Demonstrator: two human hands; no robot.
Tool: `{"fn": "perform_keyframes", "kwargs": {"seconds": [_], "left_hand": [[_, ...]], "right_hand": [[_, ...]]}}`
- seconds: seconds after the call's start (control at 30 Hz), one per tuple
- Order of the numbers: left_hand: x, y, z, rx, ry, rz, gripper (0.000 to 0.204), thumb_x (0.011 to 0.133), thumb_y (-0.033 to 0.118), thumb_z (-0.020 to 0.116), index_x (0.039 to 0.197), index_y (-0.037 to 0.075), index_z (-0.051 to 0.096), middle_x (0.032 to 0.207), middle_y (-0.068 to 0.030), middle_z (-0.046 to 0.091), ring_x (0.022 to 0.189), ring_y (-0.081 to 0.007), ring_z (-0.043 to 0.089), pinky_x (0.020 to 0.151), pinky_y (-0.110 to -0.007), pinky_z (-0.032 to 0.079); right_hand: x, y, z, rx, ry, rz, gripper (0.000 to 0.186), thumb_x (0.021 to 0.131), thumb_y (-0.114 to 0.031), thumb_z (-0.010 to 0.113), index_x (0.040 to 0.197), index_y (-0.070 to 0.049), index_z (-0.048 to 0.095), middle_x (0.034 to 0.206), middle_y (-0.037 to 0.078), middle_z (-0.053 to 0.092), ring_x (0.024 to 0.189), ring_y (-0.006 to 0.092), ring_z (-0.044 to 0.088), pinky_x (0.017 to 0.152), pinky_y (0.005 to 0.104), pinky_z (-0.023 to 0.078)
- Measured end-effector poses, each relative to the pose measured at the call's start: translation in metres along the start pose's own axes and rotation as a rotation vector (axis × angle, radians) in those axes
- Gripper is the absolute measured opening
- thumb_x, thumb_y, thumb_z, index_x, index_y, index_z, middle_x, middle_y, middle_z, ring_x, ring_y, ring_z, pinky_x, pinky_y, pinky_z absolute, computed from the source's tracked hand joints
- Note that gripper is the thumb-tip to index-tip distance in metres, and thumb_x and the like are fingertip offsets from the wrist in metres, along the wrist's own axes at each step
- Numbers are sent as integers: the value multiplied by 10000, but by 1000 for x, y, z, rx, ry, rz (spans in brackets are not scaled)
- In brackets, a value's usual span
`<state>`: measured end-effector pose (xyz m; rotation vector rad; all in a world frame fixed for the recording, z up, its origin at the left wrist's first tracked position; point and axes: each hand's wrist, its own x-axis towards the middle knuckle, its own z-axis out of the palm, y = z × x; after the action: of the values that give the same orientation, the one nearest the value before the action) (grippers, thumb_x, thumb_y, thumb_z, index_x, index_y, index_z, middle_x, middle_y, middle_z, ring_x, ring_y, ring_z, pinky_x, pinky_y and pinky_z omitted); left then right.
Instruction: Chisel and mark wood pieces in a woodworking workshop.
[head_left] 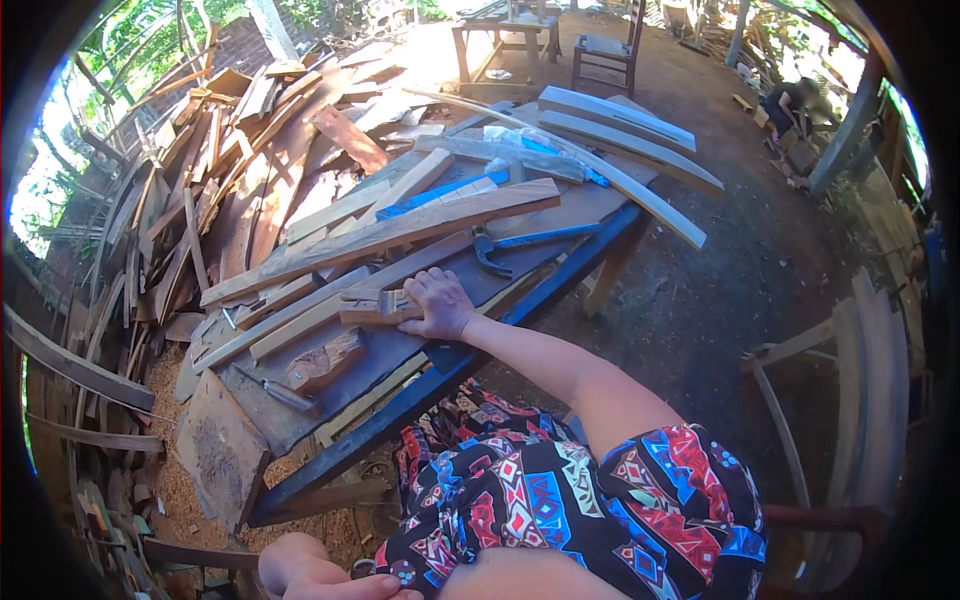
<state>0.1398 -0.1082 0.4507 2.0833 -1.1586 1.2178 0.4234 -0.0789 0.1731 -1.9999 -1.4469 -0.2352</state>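
On the workbench (400,370), my right hand (441,303) is closed over the right end of a small wooden hand plane (365,306). The plane lies beside long wooden strips. A second shaped wooden block (328,361), with a carved, rough top, rests nearer to me. To its left lies a chisel-like tool (275,388) with a thin metal shaft. Beyond my right hand is a claw hammer (540,240) with a blue handle. My left hand (320,572) is low at the picture's bottom edge, away from the bench; its fingers are partly cut off.
Long boards (400,240) and a blue handsaw-like strip (445,195) cover the bench's far part. Pale planks (620,120) overhang its far right. A large heap of scrap wood (250,150) stands behind left. Another person (785,108) crouches far right, near a post (850,125).
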Motion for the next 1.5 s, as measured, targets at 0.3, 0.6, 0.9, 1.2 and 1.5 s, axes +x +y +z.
{"fn": "perform_keyframes", "kwargs": {"seconds": [0.3, 0.6, 0.9, 1.2, 1.5], "left_hand": [[-16, 14, 11, 49, -76, -271, 159, 763, 2, 645, 892, 43, 561, 789, -90, 612, 657, -255, 657, 596, -366, 567], [-12, -5, 23, -16, -193, -328, 396, 857, 129, 630, 1242, 119, 541, 916, -93, 586, 710, -281, 671, 633, -403, 583], [-1, -15, 24, -43, -361, -331, 391, 838, 123, 649, 1214, 119, 543, 907, -92, 584, 753, -294, 674, 653, -432, 582], [3, -85, 51, -534, -150, -221, 201, 902, 101, 554, 1098, 75, 593, 815, -120, 594, 677, -233, 643, 567, -362, 520], [14, -100, 47, -1056, -108, -233, 184, 918, 109, 531, 1084, 73, 603, 794, -105, 593, 638, -212, 620, 529, -344, 485]], "right_hand": [[1, 0, 3, 29, 25, -16, 591, 626, -455, 774, 1032, -76, 571, 996, 108, 563, 1000, 290, 518, 866, 423, 394], [-1, 0, 17, 41, 52, -31, 579, 612, -452, 777, 1001, -78, 567, 975, 98, 566, 977, 279, 518, 843, 417, 395], [0, 3, 0, 43, 62, -17, 580, 619, -452, 776, 1007, -77, 564, 974, 101, 570, 989, 281, 518, 861, 415, 392], [-2, 6, 7, 68, 31, -2, 597, 604, -428, 795, 1021, -67, 567, 985, 105, 566, 985, 284, 512, 851, 413, 391], [1, 4, 9, 72, 62, -26, 588, 586, -426, 784, 994, -63, 565, 958, 107, 563, 969, 286, 513, 840, 419, 394]]}}
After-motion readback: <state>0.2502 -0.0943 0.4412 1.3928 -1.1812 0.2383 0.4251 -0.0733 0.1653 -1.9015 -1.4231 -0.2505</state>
